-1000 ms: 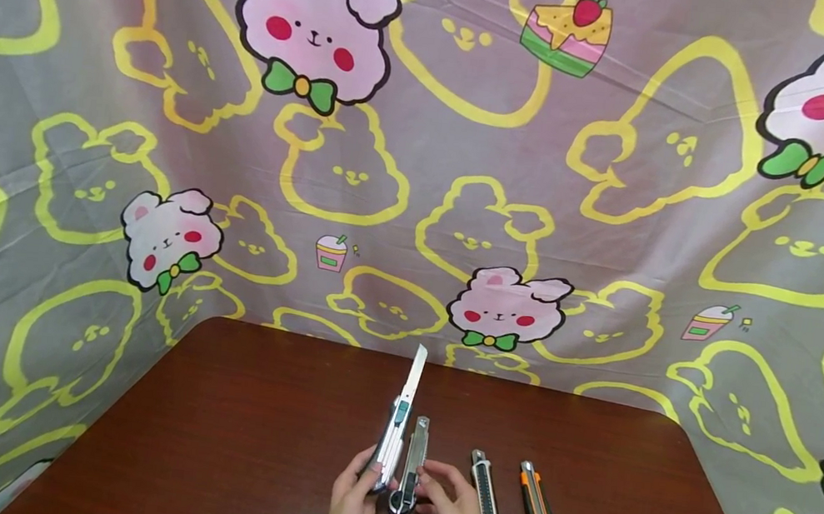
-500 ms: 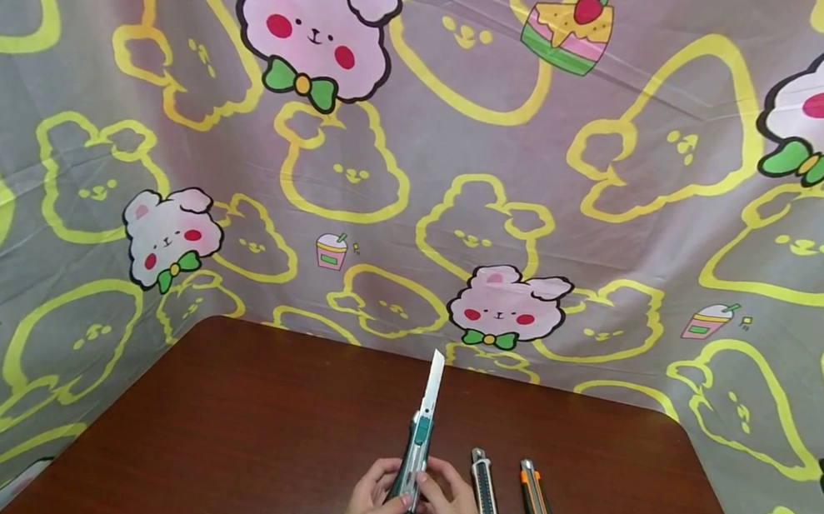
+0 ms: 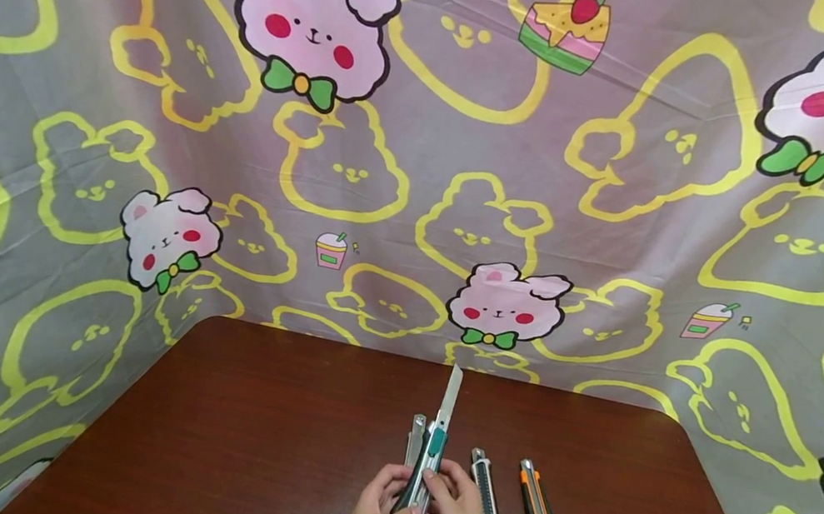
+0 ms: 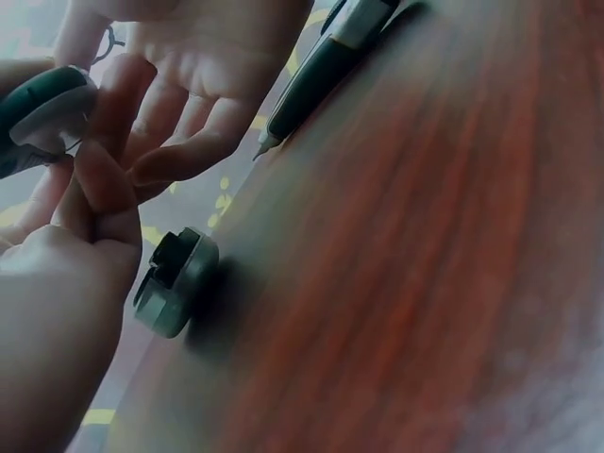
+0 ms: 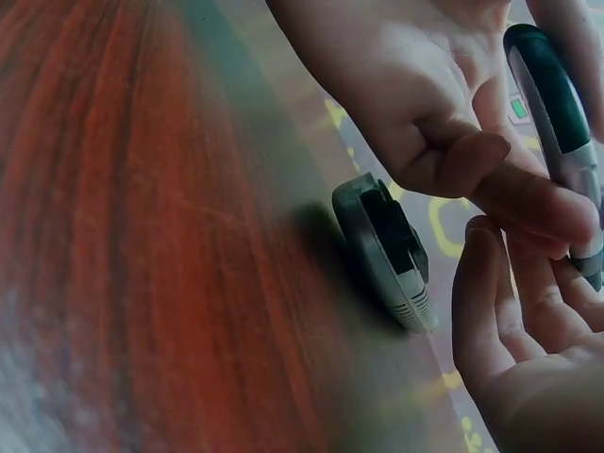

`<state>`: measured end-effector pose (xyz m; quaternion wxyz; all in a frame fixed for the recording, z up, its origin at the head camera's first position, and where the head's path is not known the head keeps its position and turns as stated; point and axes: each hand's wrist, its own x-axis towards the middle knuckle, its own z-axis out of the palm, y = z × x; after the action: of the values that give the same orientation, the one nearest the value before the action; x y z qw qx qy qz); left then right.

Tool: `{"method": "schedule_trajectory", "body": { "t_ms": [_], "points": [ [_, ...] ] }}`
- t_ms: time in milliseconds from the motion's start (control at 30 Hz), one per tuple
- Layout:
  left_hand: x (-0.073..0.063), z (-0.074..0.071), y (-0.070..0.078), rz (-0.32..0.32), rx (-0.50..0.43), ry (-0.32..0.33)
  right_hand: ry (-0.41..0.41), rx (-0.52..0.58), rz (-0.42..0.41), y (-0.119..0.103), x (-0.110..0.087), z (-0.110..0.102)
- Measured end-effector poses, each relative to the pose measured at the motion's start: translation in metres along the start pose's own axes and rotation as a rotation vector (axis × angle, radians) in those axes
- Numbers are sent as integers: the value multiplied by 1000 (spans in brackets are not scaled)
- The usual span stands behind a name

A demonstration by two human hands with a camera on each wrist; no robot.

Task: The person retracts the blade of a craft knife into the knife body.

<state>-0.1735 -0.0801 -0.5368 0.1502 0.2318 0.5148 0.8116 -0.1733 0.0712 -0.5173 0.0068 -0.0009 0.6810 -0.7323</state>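
A silver-and-teal utility knife (image 3: 430, 460), its long blade slid out, is held between my two hands and points away, leaning right. My left hand (image 3: 380, 509) grips its lower end, thumb on top. From the other side my right hand (image 3: 459, 513) pinches the handle, thumb on its face. The teal end of this knife (image 4: 38, 109) shows in the left wrist view. Partly hidden behind it, a silver utility knife (image 3: 416, 437) lies on the table; its dark rear end (image 5: 382, 250) shows below the hands in the right wrist view.
On the brown table (image 3: 251, 424), right of my hands, lie a white-and-black utility knife (image 3: 486, 499) and an orange-and-black utility knife (image 3: 539, 513). A cartoon-printed cloth (image 3: 407, 164) hangs behind and along both sides.
The left hand has carried the teal knife rightward, across the lying silver one, and it tilts more to the right. My right hand has come from beside the silver knife onto the teal handle.
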Motion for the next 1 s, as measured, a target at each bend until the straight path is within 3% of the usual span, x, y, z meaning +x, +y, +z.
{"method": "schedule_trajectory", "body": {
  "t_ms": [233,467,1000],
  "points": [
    [0,3,-1,-82,39,10,73,1,70,-1,1,0],
    [0,8,-5,-124,93,5,164,-68,145,-2,1,0],
    [0,10,-10,-154,81,-22,192,-83,134,2,4,-4]
  ]
}}
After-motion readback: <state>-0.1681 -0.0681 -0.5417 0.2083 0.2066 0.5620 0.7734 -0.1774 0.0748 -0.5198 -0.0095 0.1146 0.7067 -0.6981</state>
